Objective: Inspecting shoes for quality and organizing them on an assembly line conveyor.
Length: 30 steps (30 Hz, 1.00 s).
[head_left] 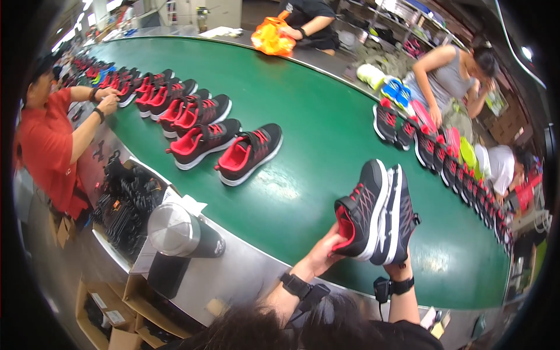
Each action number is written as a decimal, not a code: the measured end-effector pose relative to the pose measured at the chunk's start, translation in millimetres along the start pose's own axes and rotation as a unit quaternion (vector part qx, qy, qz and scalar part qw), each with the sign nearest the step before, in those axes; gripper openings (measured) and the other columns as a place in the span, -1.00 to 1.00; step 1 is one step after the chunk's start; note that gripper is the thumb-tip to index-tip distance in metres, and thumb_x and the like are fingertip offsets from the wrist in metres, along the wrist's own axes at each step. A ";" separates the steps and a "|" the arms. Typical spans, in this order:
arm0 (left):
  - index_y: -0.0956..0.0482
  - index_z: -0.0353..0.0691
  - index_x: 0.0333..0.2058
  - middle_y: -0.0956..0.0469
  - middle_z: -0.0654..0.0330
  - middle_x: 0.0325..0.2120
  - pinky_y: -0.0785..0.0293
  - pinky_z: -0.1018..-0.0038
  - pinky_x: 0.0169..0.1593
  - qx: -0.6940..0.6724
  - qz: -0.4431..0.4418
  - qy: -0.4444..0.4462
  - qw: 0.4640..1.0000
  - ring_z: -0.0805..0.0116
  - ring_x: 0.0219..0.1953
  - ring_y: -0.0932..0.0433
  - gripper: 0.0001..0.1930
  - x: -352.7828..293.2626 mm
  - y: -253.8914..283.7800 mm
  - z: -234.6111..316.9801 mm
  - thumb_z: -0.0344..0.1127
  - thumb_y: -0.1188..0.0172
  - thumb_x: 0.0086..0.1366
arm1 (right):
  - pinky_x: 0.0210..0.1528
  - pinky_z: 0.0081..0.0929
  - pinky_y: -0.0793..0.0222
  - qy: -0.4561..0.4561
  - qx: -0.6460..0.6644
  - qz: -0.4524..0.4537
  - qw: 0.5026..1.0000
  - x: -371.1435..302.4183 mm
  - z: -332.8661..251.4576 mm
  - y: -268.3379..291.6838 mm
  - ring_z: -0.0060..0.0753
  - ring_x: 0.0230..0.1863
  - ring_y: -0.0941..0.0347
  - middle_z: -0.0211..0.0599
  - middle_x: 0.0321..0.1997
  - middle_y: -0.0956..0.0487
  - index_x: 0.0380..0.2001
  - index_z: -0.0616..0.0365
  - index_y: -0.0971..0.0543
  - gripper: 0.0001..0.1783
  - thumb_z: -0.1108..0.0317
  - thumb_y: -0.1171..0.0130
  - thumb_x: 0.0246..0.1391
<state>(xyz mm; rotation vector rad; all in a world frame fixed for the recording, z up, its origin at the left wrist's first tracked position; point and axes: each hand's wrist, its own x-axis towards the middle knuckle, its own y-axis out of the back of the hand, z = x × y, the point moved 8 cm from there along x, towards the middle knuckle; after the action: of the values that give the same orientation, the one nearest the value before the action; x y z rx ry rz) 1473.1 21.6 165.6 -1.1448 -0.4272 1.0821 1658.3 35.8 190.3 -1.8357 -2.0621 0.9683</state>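
Note:
In front of me, above the near edge of the green table point(315, 116), I hold up a pair of black sneakers with red lining, their white soles facing each other. My left hand point(325, 252) is closed on the heel of the left sneaker point(366, 201), whose red opening and laces show. Behind the right sneaker point(402, 219), my right hand point(400, 270) grips its heel end; most of those fingers are hidden by the shoe. A small black hook-like piece point(416, 219) sticks out at that shoe's outer side.
Rows of similar sneakers point(254, 153) run along the left and right point(429, 149) of the table. A steel-lidded tumbler point(184, 233) stands by a box of black hangers point(125, 198). Open cartons point(111, 309) sit below. Several people work around the table, one point(49, 140) in red at left.

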 end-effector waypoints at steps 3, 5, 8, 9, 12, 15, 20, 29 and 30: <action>-0.04 0.01 0.32 -0.38 0.25 0.09 -0.56 0.41 -0.10 -0.021 0.020 -0.017 0.999 0.41 -0.04 -0.50 -0.34 6.7 -0.3 2.2 -0.46 0.10 0.22 | 0.23 -0.39 -0.22 0.076 -0.149 -0.091 0.982 -13.0 -24.2 -25.6 -0.35 0.16 -0.35 -0.25 0.19 -0.40 0.22 0.16 -0.28 -0.49 0.16 0.11 0.29; -0.10 -0.04 0.30 -0.36 0.24 0.09 -0.37 0.45 0.11 -0.001 0.027 -0.170 0.985 0.41 0.06 -0.40 -0.33 4.4 1.6 18.9 -0.48 0.09 0.17 | 0.18 -0.49 -0.26 0.073 -0.109 0.042 0.990 14.6 -30.8 4.6 -0.41 0.11 -0.36 -0.30 0.18 -0.37 0.24 0.14 -0.26 -0.48 0.32 0.06 0.21; -0.24 -0.07 0.24 -0.26 0.12 0.04 -0.22 0.41 0.20 0.234 0.137 -0.402 0.874 0.26 0.09 -0.29 -0.20 -18.4 3.2 56.9 -0.65 0.04 -0.09 | 0.11 -0.53 -0.30 0.226 -0.342 0.079 0.909 6.3 -67.7 -55.8 -0.42 0.06 -0.34 -0.35 0.09 -0.41 0.21 0.13 -0.31 -0.32 0.49 -0.10 -0.08; -0.33 -0.06 0.20 -0.25 0.10 -0.01 -0.20 0.38 0.20 0.361 0.199 -0.463 0.784 0.22 0.07 -0.27 -0.21 -28.9 -0.9 65.0 -0.64 0.00 -0.13 | 0.09 -0.52 -0.30 0.280 -0.454 0.083 0.842 -2.0 -79.8 -72.9 -0.42 0.06 -0.34 -0.34 0.06 -0.42 0.19 0.12 -0.34 -0.28 0.51 -0.15 -0.18; -0.45 -0.03 0.12 -0.20 0.15 -0.07 -0.18 0.37 0.20 0.512 0.248 -0.495 0.657 0.21 0.08 -0.21 -0.24 -42.9 -20.0 63.4 -0.67 -0.02 -0.17 | 0.11 -0.39 -0.28 0.389 -0.596 0.142 0.688 -18.4 -89.6 -77.2 -0.29 0.06 -0.34 -0.26 0.01 -0.46 0.11 0.07 -0.43 -0.26 0.50 -0.24 -0.33; -0.52 0.01 0.06 -0.22 0.07 -0.08 -0.22 0.28 0.14 0.522 0.260 -0.503 0.638 0.10 0.03 -0.25 -0.29 -47.1 -25.7 60.9 -0.61 -0.09 -0.19 | 0.11 -0.30 -0.27 0.431 -0.649 0.169 0.604 -29.0 -84.7 -82.9 -0.15 0.04 -0.35 -0.21 -0.01 -0.47 0.04 0.10 -0.46 -0.28 0.49 -0.25 -0.39; -0.40 -0.12 0.15 -0.28 0.02 -0.02 -0.20 0.30 0.19 0.540 0.244 -0.500 0.632 0.11 0.08 -0.28 -0.29 -49.1 -29.7 58.5 -0.60 -0.10 -0.10 | 0.06 -0.49 -0.36 0.310 -0.416 0.137 0.844 -11.0 -67.6 -50.1 -0.42 0.05 -0.37 -0.23 0.05 -0.46 0.13 0.17 -0.38 -0.32 0.44 -0.31 -0.15; -0.06 -0.36 0.29 -0.05 -0.15 0.30 0.26 0.14 0.38 0.402 0.285 -0.341 0.800 -0.07 0.40 0.15 -0.43 -17.2 4.0 41.1 -0.14 0.23 0.42 | -0.20 -0.50 -0.45 0.047 -0.421 0.037 0.905 27.3 -25.0 -21.8 -0.37 0.10 -0.39 -0.20 0.23 -0.39 0.13 0.23 -0.43 -0.46 0.16 -0.16 0.14; -0.05 -0.33 0.30 -0.01 -0.11 0.32 0.32 0.12 0.38 0.479 0.316 -0.342 0.744 -0.02 0.41 0.18 -0.44 -18.8 1.9 41.4 -0.12 0.26 0.44 | -0.21 -0.51 -0.45 0.023 -0.486 0.032 0.873 28.5 -22.7 -23.1 -0.33 0.11 -0.37 -0.17 0.22 -0.41 0.08 0.20 -0.47 -0.50 0.17 -0.18 0.12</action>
<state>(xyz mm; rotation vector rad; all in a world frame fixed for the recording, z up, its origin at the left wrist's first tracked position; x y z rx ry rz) 1432.3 26.9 185.1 0.1262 0.0390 2.0042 1646.8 70.0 213.9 -2.2731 -2.7179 -0.2345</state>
